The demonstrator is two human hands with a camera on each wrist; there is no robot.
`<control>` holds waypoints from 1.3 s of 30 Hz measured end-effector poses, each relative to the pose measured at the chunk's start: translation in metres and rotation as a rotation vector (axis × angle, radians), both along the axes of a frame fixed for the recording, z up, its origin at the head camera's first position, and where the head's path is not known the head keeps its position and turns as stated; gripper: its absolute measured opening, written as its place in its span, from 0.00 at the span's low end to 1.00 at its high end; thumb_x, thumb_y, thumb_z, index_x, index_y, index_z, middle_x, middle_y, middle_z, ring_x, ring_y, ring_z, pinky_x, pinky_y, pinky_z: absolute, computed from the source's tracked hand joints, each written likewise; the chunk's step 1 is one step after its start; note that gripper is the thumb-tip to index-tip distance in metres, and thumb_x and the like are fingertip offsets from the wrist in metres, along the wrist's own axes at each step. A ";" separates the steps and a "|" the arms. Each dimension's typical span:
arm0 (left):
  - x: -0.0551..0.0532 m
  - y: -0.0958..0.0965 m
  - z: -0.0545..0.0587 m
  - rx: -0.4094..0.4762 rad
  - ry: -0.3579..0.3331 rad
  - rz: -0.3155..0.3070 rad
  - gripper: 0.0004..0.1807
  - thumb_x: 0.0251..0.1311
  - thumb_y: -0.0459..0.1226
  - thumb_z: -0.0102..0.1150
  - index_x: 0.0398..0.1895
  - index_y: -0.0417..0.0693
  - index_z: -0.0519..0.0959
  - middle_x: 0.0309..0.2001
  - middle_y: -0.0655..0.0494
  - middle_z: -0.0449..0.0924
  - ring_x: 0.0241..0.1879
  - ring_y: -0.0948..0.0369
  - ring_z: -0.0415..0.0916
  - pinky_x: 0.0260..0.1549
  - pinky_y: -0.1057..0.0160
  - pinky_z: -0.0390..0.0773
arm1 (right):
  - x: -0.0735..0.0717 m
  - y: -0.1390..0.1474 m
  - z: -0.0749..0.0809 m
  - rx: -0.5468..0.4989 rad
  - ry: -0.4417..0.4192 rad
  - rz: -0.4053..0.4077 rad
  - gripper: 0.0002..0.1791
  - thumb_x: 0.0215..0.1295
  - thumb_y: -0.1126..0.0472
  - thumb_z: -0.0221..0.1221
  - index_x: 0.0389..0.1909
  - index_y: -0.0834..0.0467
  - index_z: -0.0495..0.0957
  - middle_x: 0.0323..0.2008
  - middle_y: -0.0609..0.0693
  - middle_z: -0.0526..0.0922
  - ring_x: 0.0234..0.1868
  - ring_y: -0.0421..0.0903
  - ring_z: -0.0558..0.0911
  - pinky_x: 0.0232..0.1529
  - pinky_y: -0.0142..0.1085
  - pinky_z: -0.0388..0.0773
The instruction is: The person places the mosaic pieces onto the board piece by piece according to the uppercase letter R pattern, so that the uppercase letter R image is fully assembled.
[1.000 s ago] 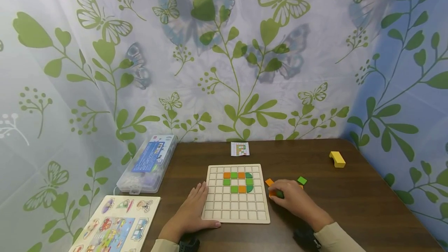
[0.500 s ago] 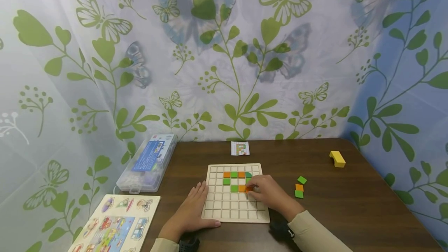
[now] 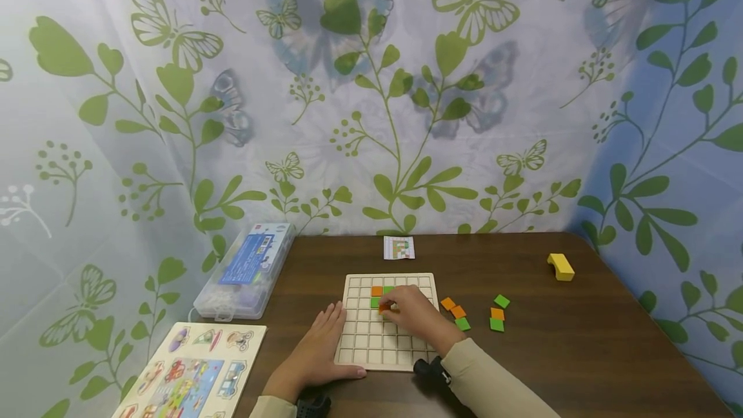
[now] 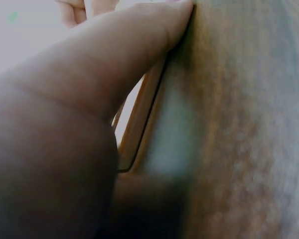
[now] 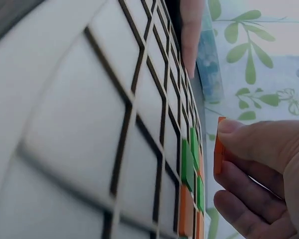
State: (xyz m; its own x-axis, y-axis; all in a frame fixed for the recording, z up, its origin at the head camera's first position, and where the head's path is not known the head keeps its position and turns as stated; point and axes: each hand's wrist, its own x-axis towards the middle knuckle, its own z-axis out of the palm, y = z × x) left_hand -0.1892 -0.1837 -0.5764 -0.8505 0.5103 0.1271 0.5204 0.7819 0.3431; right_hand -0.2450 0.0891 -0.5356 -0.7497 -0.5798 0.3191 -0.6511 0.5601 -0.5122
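Note:
A square wooden grid board (image 3: 368,342) lies flat on the table, with green and orange tiles in some upper cells. My left hand (image 3: 316,350) rests along its left side, fingers straight and the thumb at the lower left corner. Over the board, my right hand (image 3: 415,312) pinches an orange tile (image 5: 219,147) between thumb and fingers. In the right wrist view that tile is held just off the board, near a green tile (image 5: 187,163) lying in its cell. In the head view the right hand hides part of the laid tiles. The left wrist view shows the left thumb (image 4: 139,35) against the board's edge.
Loose orange and green tiles, such as a green one (image 3: 462,324), lie right of the board. Farther right is a yellow arch block (image 3: 561,267). A small pattern card (image 3: 398,248) lies behind the board. A clear plastic case (image 3: 246,273) and picture puzzle (image 3: 188,369) are at the left.
My right hand has come from the loose tiles at the right, across the board's right side, to its upper middle with an orange tile. The left hand has stayed in place.

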 end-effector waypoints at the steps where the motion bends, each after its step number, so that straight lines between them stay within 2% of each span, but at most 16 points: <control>1: 0.000 0.000 0.000 0.002 0.001 -0.001 0.72 0.53 0.76 0.62 0.81 0.28 0.53 0.81 0.34 0.50 0.80 0.40 0.45 0.77 0.42 0.49 | 0.000 -0.003 0.000 0.001 0.001 -0.003 0.07 0.68 0.66 0.71 0.45 0.58 0.90 0.41 0.46 0.88 0.43 0.43 0.86 0.45 0.38 0.85; 10: 0.000 -0.001 -0.002 0.003 0.005 0.004 0.72 0.53 0.77 0.61 0.82 0.29 0.52 0.81 0.35 0.49 0.81 0.41 0.43 0.77 0.42 0.48 | -0.002 -0.021 -0.006 -0.016 0.003 -0.013 0.08 0.65 0.68 0.73 0.44 0.60 0.90 0.39 0.46 0.89 0.42 0.40 0.86 0.45 0.36 0.85; 16: -0.001 0.000 -0.004 -0.009 -0.021 0.014 0.73 0.52 0.79 0.59 0.83 0.32 0.51 0.82 0.37 0.47 0.82 0.44 0.41 0.78 0.44 0.45 | -0.004 -0.026 -0.011 -0.022 -0.025 -0.031 0.07 0.64 0.69 0.73 0.42 0.59 0.90 0.37 0.45 0.88 0.39 0.38 0.84 0.42 0.36 0.84; 23: -0.002 -0.001 -0.004 -0.016 -0.020 0.015 0.74 0.52 0.80 0.58 0.83 0.32 0.50 0.83 0.38 0.46 0.82 0.44 0.41 0.78 0.44 0.45 | -0.002 -0.026 -0.013 -0.028 -0.032 -0.043 0.06 0.64 0.68 0.74 0.39 0.57 0.90 0.36 0.44 0.86 0.39 0.39 0.82 0.42 0.38 0.84; 34: -0.002 -0.001 -0.005 -0.010 -0.030 0.018 0.74 0.51 0.80 0.59 0.83 0.32 0.51 0.82 0.37 0.47 0.82 0.44 0.41 0.78 0.44 0.45 | 0.000 -0.024 -0.015 -0.046 -0.048 -0.069 0.06 0.63 0.67 0.75 0.39 0.56 0.91 0.37 0.45 0.87 0.41 0.41 0.83 0.44 0.38 0.84; 39: -0.001 -0.001 -0.004 -0.006 -0.030 0.021 0.73 0.51 0.79 0.60 0.83 0.32 0.52 0.82 0.37 0.48 0.82 0.44 0.42 0.78 0.43 0.46 | 0.000 -0.020 -0.016 -0.062 -0.058 -0.093 0.07 0.62 0.67 0.75 0.40 0.55 0.91 0.38 0.44 0.88 0.43 0.41 0.83 0.47 0.41 0.84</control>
State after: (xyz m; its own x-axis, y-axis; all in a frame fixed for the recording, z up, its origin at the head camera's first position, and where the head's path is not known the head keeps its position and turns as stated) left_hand -0.1905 -0.1842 -0.5809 -0.8642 0.4934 0.0984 0.4938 0.7943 0.3539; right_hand -0.2448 0.0689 -0.5518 -0.8174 -0.4873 0.3073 -0.5664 0.5825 -0.5829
